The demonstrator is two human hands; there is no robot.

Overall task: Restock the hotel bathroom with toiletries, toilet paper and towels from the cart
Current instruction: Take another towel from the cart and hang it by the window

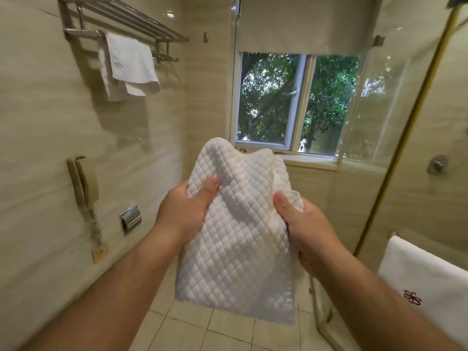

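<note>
The person is holding a white, diamond-quilted cloth towel (240,236) up in mid-air in front of the window (291,97). The left hand (187,206) and right hand (304,224) are each pinching its upper part, thumbs on top. Both grips are clamping fabric, likely letting it hang straight for draping. A matching white quilted towel (131,59) is hanging on the chrome wall rack (126,21), probably the destination. No writing is showing, only a red flower emblem (412,297) on the smooth white towel (430,274) at lower right.
</note>
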